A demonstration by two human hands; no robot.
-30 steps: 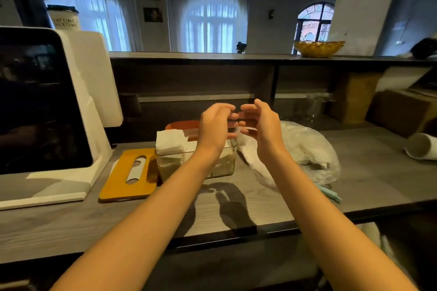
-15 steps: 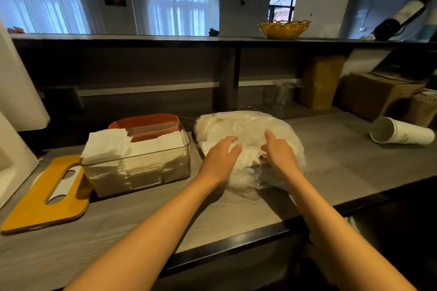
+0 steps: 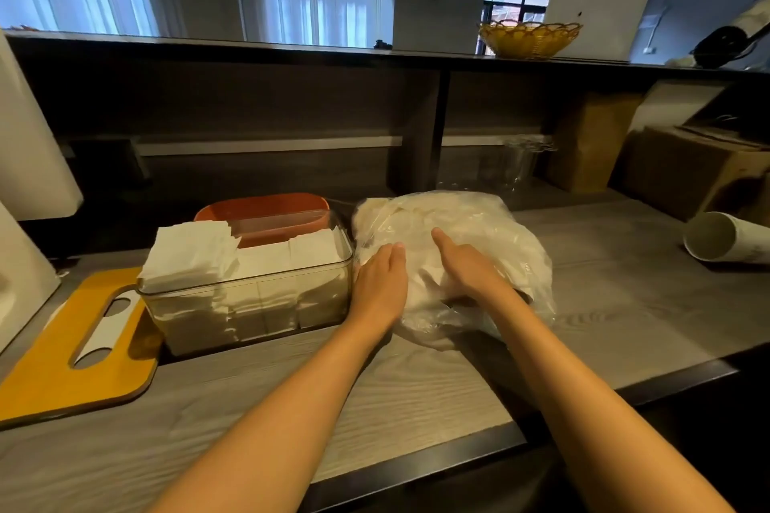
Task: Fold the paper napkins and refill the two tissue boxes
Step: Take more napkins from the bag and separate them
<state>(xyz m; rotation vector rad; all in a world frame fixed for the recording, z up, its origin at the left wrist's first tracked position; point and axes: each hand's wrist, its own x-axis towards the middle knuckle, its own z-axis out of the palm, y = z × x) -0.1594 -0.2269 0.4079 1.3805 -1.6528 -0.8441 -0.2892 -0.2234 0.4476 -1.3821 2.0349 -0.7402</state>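
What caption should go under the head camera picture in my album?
Both hands, left hand and right hand, rest on the plastic bag of napkins beside the clear tissue box.

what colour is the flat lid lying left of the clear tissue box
Yellow-orange lid, with an oval slot; seen in the head view.

At the centre of the frame a tissue box [image 3: 250, 304] stood on the counter [image 3: 416, 396], napkins [image 3: 189, 252] stacked in it and rising above its rim at its left end. A second box [image 3: 266, 217] sat directly behind it. A lid [image 3: 79, 342] lay flat at lower left, touching the front box. Just right of the boxes lay a bag [image 3: 479, 229], with the left hand [image 3: 381, 287] and right hand [image 3: 466, 269] resting on it. A cup [image 3: 725, 237] lay on its side at far right (well apart from the bag), and a basket [image 3: 529, 38] sat on the shelf at upper right
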